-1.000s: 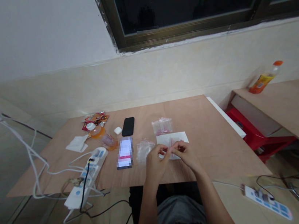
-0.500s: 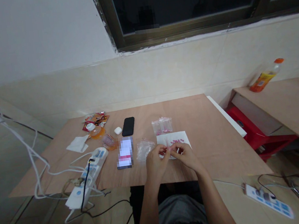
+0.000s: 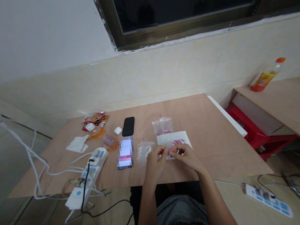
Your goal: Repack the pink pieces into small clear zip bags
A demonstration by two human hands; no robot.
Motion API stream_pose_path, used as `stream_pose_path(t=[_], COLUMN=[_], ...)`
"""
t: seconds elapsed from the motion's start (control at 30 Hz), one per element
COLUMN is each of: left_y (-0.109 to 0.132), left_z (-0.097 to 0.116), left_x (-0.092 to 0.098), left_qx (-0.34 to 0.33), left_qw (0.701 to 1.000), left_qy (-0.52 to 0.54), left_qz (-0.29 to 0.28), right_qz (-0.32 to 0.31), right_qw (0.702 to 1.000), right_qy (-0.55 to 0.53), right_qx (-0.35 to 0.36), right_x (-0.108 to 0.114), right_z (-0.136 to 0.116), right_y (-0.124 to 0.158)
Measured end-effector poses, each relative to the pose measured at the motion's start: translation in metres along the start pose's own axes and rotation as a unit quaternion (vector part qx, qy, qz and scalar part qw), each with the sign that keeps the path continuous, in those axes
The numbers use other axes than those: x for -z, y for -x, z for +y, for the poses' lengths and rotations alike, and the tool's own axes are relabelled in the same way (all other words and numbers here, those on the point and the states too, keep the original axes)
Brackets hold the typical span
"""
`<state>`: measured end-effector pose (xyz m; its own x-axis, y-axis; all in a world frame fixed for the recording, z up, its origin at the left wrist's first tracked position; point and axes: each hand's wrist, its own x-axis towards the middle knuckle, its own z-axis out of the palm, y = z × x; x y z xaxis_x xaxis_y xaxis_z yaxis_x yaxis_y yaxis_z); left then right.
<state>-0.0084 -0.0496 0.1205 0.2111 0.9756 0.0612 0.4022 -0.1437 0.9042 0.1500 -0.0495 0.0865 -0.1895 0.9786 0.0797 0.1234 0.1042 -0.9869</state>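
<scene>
My left hand [image 3: 156, 161] and my right hand [image 3: 185, 156] meet over the near part of a white sheet of paper [image 3: 167, 138]. On both, thumb and fingers are pinched together, tips almost touching. What lies between the fingertips is too small and hidden to name. Just beyond my right fingers, several small pink pieces [image 3: 178, 141] lie on the sheet. To the left of my left hand is a heap of clear plastic bags [image 3: 144, 150]. Behind the paper, more clear little bags [image 3: 163, 126] lie flat with pink bits in them.
Left of the bags lie a lit phone [image 3: 125, 152], a black phone [image 3: 128, 126], a small white case [image 3: 118, 130] and an orange drink bottle [image 3: 102, 137]. A power strip [image 3: 88, 178] with cables crosses the table's left edge. Another bottle [image 3: 266, 75] stands on the right-hand table.
My fingertips have shifted slightly, with the hands drawn a little apart at the tips. More of the pink pieces shows. Everything else on the table stays put.
</scene>
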Motion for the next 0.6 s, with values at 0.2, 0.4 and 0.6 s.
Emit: stream_pose_path(t=[0.2,0.4,0.6], left_y=[0.001,0.002,0.001], left_z=[0.003,0.002,0.002], left_x=[-0.007,-0.012,-0.016], left_qx=[0.0,0.006,-0.004], left_qw=[0.988,0.975,0.979], left_qy=[-0.153,-0.216,-0.196], left_qz=[0.026,0.056,0.062], right_qz=[0.09,0.209,0.242], right_qw=[0.993,0.964,0.958], right_qy=[0.07,0.159,0.146], right_qx=[0.017,0.028,0.039], right_x=[-0.01,-0.008,-0.003], right_z=[0.002,0.01,0.008], right_y=[-0.002,-0.004,-0.002])
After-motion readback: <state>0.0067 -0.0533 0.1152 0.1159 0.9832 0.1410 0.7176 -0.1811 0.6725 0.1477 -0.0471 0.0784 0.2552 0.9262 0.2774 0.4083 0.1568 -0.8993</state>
